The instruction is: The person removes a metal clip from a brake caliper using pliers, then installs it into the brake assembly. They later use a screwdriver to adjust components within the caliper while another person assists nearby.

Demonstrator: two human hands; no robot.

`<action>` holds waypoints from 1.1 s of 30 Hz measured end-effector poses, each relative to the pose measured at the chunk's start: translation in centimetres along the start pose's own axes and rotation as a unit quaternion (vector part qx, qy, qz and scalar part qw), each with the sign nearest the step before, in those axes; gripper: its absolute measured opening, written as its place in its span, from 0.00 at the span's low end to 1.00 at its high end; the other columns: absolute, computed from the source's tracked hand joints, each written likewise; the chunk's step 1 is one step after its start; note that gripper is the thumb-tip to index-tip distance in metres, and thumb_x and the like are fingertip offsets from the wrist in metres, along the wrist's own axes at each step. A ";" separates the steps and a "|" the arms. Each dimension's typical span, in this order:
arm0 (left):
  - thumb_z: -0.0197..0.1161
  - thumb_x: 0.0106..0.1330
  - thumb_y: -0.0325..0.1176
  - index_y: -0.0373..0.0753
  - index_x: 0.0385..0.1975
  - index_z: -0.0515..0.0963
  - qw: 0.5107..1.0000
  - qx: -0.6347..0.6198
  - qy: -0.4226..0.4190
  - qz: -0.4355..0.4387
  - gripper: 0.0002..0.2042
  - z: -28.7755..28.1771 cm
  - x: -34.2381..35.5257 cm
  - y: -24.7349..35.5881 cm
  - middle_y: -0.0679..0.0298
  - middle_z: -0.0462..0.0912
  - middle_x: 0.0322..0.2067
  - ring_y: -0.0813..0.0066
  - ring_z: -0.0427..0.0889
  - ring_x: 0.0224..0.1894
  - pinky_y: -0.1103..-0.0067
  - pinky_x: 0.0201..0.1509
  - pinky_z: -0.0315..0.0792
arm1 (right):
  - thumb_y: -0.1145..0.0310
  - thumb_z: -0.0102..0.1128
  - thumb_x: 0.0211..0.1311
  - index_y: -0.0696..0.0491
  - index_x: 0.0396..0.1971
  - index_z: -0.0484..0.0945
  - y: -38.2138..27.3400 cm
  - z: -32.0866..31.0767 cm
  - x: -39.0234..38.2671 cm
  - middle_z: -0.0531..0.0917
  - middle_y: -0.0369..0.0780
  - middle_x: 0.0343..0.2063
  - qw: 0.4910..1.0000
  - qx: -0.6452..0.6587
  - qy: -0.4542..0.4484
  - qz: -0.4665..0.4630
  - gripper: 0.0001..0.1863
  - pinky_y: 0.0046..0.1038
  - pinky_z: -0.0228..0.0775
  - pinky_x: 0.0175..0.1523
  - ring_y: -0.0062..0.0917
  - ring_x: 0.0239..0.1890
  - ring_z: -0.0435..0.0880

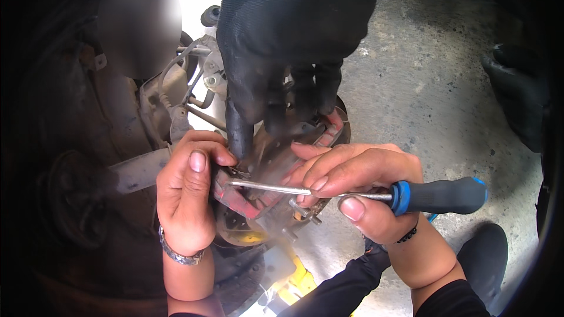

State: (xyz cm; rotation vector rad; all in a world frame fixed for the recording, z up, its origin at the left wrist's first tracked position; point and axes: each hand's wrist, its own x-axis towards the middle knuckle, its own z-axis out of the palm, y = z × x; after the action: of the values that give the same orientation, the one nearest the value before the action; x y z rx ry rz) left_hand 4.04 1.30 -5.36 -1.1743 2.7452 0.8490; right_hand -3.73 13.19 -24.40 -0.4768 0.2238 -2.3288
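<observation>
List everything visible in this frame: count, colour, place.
Brake caliper: one, red, grimy, centre, on the wheel hub.
Screwdriver: one, black handle with blue collar, metal shaft, tip at the caliper.
Gloved hand: one, black glove, another person's, from above, fingers on the caliper.
Brake hose: one, pale, upper left.
Yellow object: one, bottom centre, partly hidden.
Concrete floor: grey, right.
Bracelet: one, silver, left wrist.
Left hand: bare, gripping the caliper's left side.
Right hand: bare, holding the screwdriver.

The screwdriver (352,191) in the right hand (358,185) has a bright, smooth metal shaft and a matt black rubbery handle with a glossy blue plastic collar. The brake caliper (276,170) between the hands is painted red, chipped and dusty. Above it, a coarse-knit black glove (288,41). Below, rough grey concrete floor (435,94).
</observation>
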 end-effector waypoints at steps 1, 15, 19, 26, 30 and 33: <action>0.47 0.77 0.38 0.29 0.32 0.76 1.000 0.000 0.001 0.000 0.18 -0.1 -0.1 0.1 0.57 0.77 0.36 0.74 0.72 0.38 0.79 0.46 0.65 | 0.82 0.62 0.53 0.60 0.40 0.80 0.0 0.3 0.1 0.87 0.48 0.32 1.000 0.013 0.010 0.005 0.13 0.44 0.71 0.62 0.33 0.43 0.88; 0.50 0.75 0.36 0.31 0.31 0.76 1.000 -0.012 -0.005 0.009 0.15 -0.1 0.0 -0.2 0.56 0.76 0.35 0.72 0.72 0.38 0.79 0.47 0.64 | 0.66 0.60 0.63 0.57 0.37 0.77 -0.4 1.1 0.3 0.84 0.48 0.27 0.996 -0.008 0.063 0.058 0.10 0.55 0.70 0.60 0.40 0.34 0.88; 0.50 0.74 0.34 0.31 0.31 0.76 1.000 -0.010 -0.011 0.008 0.14 0.0 0.2 -0.2 0.57 0.76 0.35 0.73 0.72 0.38 0.79 0.46 0.65 | 0.65 0.59 0.64 0.57 0.36 0.77 0.0 1.1 0.0 0.84 0.49 0.26 0.995 0.025 0.085 0.052 0.10 0.55 0.71 0.59 0.40 0.34 0.88; 0.51 0.74 0.32 0.30 0.32 0.75 1.000 -0.014 -0.003 0.010 0.12 0.3 0.2 -0.2 0.57 0.75 0.35 0.73 0.73 0.37 0.80 0.44 0.65 | 0.63 0.60 0.64 0.57 0.34 0.77 -0.1 1.5 -0.2 0.83 0.49 0.26 0.991 0.050 0.106 0.067 0.11 0.55 0.71 0.59 0.39 0.33 0.87; 0.51 0.74 0.32 0.30 0.32 0.75 1.000 -0.006 -0.003 0.010 0.12 0.1 0.1 0.1 0.58 0.75 0.35 0.73 0.72 0.36 0.80 0.44 0.65 | 0.62 0.61 0.63 0.57 0.33 0.77 -0.3 1.5 0.4 0.84 0.49 0.26 0.995 0.001 0.083 0.060 0.12 0.53 0.74 0.58 0.39 0.33 0.88; 0.52 0.73 0.32 0.31 0.31 0.75 1.000 0.001 0.000 0.011 0.12 0.3 0.1 0.0 0.58 0.75 0.35 0.74 0.72 0.36 0.80 0.44 0.65 | 0.63 0.61 0.63 0.57 0.33 0.78 -0.2 1.2 0.6 0.85 0.49 0.26 0.996 -0.046 0.061 0.036 0.12 0.51 0.76 0.56 0.38 0.33 0.88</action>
State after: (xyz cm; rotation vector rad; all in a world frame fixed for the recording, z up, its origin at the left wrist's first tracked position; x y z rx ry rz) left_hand 3.93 1.35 -5.67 -1.1454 2.7639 0.8495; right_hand -3.75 12.84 -23.07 -0.3653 0.4007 -2.2869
